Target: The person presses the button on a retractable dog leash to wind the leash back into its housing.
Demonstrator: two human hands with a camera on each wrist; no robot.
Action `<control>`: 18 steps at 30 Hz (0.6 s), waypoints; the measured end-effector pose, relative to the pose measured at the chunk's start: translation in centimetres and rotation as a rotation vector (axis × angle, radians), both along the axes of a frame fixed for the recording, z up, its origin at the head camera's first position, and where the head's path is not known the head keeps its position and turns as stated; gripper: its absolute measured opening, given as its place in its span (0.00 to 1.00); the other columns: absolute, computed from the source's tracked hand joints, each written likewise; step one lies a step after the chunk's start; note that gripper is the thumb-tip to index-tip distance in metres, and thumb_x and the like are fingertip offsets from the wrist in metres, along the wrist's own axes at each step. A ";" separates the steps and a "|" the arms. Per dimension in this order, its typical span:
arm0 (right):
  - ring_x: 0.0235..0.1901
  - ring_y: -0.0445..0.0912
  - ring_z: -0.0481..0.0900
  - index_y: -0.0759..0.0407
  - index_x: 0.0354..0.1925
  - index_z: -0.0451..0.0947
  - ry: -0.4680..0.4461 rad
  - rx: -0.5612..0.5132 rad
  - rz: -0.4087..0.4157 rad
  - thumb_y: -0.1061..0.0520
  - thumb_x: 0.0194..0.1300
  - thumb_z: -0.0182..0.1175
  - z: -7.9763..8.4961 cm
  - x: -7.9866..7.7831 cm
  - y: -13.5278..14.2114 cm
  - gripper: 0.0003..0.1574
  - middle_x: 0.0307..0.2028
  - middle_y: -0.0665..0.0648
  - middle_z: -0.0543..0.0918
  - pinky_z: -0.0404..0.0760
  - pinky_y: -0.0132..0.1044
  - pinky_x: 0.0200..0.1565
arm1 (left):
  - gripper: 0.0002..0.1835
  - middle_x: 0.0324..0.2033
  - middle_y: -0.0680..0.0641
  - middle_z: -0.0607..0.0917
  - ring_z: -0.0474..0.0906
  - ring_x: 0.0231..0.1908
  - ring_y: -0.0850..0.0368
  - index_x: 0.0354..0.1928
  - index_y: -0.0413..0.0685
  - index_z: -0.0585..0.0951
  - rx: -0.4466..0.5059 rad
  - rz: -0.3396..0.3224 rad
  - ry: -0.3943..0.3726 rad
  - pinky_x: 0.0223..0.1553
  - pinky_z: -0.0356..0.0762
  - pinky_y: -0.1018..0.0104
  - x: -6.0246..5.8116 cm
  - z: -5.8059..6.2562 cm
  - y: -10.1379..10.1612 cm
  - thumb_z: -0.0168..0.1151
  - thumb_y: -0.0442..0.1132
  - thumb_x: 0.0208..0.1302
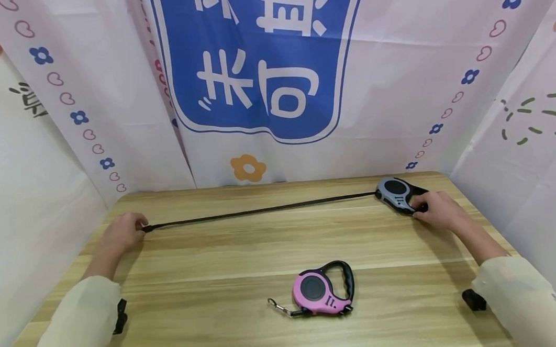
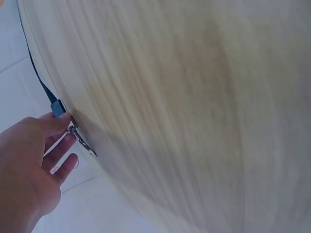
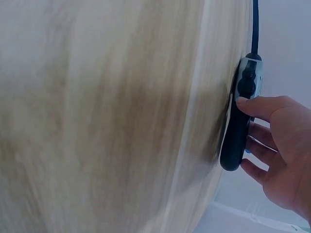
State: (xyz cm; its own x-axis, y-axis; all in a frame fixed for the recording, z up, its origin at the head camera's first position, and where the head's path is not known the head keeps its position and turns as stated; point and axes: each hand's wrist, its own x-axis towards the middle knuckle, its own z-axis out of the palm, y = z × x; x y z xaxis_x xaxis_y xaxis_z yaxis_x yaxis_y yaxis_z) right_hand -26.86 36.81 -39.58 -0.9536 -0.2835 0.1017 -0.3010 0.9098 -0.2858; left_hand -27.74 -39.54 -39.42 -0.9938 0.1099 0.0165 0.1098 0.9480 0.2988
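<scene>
A grey retractable dog leash (image 1: 396, 192) lies near the table's back right, its black handle gripped by my right hand (image 1: 437, 209). In the right wrist view the thumb rests by the buttons of the leash (image 3: 247, 87), with the fingers around the handle (image 3: 234, 141). The black strap (image 1: 261, 210) runs out straight to the left across the table. At its far end my left hand (image 1: 122, 231) pinches the black end piece between thumb and fingers. The left wrist view shows a metal clip (image 2: 82, 138) hanging from that end beside the left hand (image 2: 34, 160).
A pink retractable leash (image 1: 314, 289) with a black handle lies at the front middle of the wooden table (image 1: 208, 282), its metal clip (image 1: 279, 307) pointing left. Printed white cloth (image 1: 396, 83) walls the table at the back and sides.
</scene>
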 end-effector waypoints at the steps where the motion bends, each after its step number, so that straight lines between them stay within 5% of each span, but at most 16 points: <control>1: 0.40 0.62 0.84 0.64 0.38 0.88 0.001 0.001 0.000 0.63 0.60 0.71 0.0 0.0 0.0 0.07 0.36 0.62 0.89 0.79 0.62 0.47 | 0.15 0.38 0.28 0.83 0.80 0.42 0.29 0.47 0.24 0.80 0.005 0.000 0.001 0.47 0.77 0.32 0.0 0.0 -0.1 0.65 0.24 0.56; 11: 0.42 0.64 0.84 0.65 0.38 0.88 -0.002 0.014 -0.011 0.62 0.61 0.71 0.0 0.0 -0.1 0.07 0.39 0.64 0.89 0.79 0.62 0.47 | 0.05 0.32 0.35 0.84 0.80 0.36 0.38 0.38 0.29 0.84 0.039 -0.020 -0.007 0.42 0.78 0.38 0.3 -0.2 -1.0 0.65 0.24 0.59; 18: 0.41 0.64 0.83 0.65 0.38 0.87 -0.006 0.027 -0.030 0.63 0.62 0.70 0.2 0.1 -0.2 0.06 0.38 0.66 0.88 0.79 0.62 0.46 | 0.03 0.30 0.38 0.86 0.81 0.34 0.43 0.36 0.28 0.84 0.080 -0.081 0.056 0.41 0.79 0.42 0.1 -0.2 -1.9 0.65 0.24 0.61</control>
State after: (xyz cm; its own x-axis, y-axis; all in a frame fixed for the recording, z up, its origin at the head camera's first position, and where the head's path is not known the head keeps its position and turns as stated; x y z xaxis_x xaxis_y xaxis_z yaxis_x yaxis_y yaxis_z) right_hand -26.80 36.62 -39.39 -0.9622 -0.2574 0.0891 -0.2720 0.9258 -0.2625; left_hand -27.69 -41.42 -39.60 -0.9790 0.1861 0.0838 0.2039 0.9087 0.3643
